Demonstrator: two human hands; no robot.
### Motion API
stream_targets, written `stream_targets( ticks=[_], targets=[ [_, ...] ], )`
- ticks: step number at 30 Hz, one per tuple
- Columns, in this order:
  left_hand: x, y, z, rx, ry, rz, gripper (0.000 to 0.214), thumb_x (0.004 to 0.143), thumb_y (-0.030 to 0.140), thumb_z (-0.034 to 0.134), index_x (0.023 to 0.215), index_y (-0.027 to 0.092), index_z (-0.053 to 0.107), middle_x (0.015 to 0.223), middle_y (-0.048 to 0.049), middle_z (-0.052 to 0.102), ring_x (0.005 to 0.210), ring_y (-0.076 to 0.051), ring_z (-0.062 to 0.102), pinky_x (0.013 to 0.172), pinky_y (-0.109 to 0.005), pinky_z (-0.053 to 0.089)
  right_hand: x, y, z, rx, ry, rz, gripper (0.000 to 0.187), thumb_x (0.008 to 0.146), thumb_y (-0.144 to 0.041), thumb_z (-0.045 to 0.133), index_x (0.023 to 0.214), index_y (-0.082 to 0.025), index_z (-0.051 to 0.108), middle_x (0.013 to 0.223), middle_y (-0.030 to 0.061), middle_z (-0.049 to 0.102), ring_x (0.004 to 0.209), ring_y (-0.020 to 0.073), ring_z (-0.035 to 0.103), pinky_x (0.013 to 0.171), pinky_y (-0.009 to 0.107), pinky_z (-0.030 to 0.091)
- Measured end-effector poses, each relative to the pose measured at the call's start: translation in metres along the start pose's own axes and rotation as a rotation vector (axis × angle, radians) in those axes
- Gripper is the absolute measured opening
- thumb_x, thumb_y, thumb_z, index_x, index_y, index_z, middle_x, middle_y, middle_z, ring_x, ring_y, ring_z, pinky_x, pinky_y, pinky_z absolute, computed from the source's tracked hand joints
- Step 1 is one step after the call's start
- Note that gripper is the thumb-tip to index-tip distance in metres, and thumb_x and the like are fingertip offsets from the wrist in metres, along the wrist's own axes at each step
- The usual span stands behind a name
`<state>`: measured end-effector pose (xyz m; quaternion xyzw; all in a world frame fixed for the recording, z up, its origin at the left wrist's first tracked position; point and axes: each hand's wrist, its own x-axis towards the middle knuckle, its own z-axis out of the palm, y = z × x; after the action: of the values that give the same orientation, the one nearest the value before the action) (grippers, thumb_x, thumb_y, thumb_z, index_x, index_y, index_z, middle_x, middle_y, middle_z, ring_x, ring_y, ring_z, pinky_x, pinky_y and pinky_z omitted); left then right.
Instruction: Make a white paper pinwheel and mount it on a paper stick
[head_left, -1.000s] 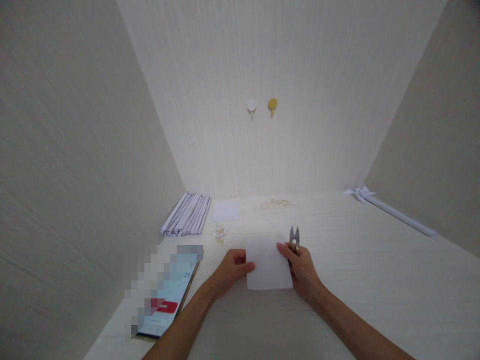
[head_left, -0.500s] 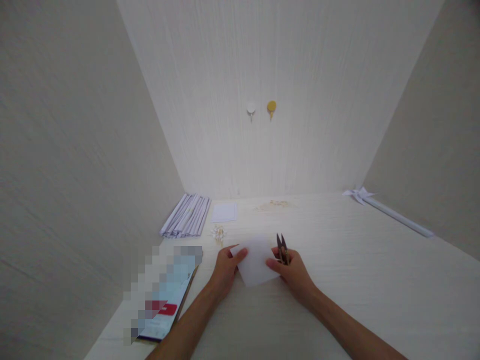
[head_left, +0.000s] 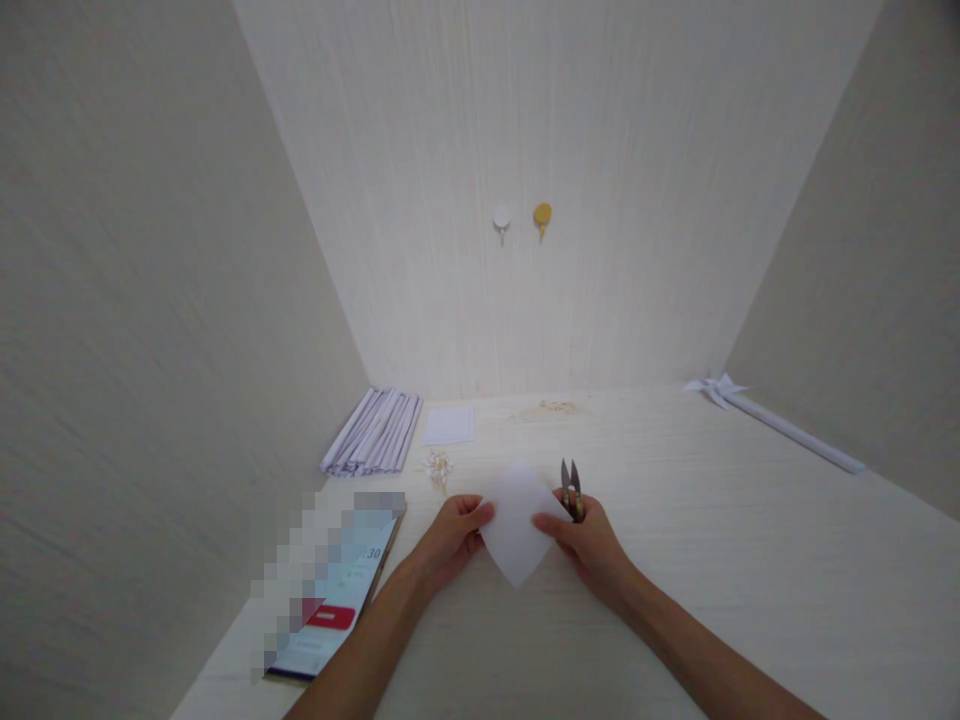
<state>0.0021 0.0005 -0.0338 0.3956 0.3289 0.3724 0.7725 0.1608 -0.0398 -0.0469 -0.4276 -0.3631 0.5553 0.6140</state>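
Observation:
A small white sheet of paper (head_left: pixel 516 525) is held up between my two hands, one corner toward me like a diamond. My left hand (head_left: pixel 459 530) pinches its left corner with the thumb on top. At the right corner my right hand (head_left: pixel 581 535) pinches the paper between thumb and fingers. The same hand also keeps a pair of thread snips (head_left: pixel 571 488) against its fingers, dark blades pointing away from me and slightly apart. Just beyond the left hand lies a little heap of white and gold pins or similar small pieces (head_left: pixel 437 468), too small to name surely.
At the back left are a bundle of rolled paper sticks (head_left: pixel 375 432) and a stack of white paper squares (head_left: pixel 448 425). A phone (head_left: pixel 330 600) lies left, partly blurred. A paper pinwheel on a stick (head_left: pixel 795 432) rests by the right wall. Two hooks (head_left: pixel 543 214) are on the back wall.
The paper has turned between my hands, so that a corner now points straight toward me. The snips have tilted a little with my right hand.

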Motion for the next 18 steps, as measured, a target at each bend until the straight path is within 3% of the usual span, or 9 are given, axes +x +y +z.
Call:
stream_targets(
  ticks=[5,10,14,18],
  targets=[
    [-0.0002,0.0003,-0.0051,-0.151,0.004,-0.003,0.021,0.048,0.023,0.071,0.055,0.009,0.057,0.052,-0.0008,0.057,0.050,-0.008,0.051,0.051,-0.019,0.040,-0.0032,-0.0017,0.0004,0.120,-0.051,0.010,0.020,0.048,-0.018,0.071,0.059,-0.015,0.054,0.053,-0.0028,0.055,0.050,0.0103,0.050,0.049,0.022,0.038],
    [0.0003,0.0039,-0.0065,-0.273,0.092,0.053,0.017,0.051,0.024,0.069,0.056,0.014,0.056,0.058,0.0014,0.059,0.056,-0.009,0.053,0.055,-0.020,0.042,-0.0045,-0.0042,0.0000,0.159,-0.062,0.016,0.020,0.050,-0.016,0.070,0.062,-0.016,0.053,0.055,-0.0031,0.056,0.051,0.0095,0.050,0.048,0.021,0.037],
    [-0.0008,0.0075,-0.0047,-0.109,0.024,0.054,0.034,0.058,0.048,0.057,0.059,0.013,0.059,0.060,-0.0018,0.060,0.055,-0.011,0.053,0.051,-0.022,0.039,-0.0045,-0.0040,0.0005,0.046,-0.079,0.008,0.021,0.049,-0.018,0.070,0.058,-0.015,0.052,0.050,-0.0042,0.054,0.047,0.0089,0.048,0.046,0.021,0.035],
    [-0.0024,0.0059,-0.0045,0.191,-0.040,0.045,0.028,0.051,0.037,0.066,0.055,0.010,0.060,0.047,-0.0007,0.057,0.045,-0.009,0.048,0.044,-0.019,0.031,-0.0044,-0.0018,0.0008,-0.062,-0.086,-0.003,0.022,0.048,-0.021,0.071,0.057,-0.014,0.052,0.049,-0.0045,0.053,0.045,0.0086,0.046,0.045,0.021,0.034]
  ],
)
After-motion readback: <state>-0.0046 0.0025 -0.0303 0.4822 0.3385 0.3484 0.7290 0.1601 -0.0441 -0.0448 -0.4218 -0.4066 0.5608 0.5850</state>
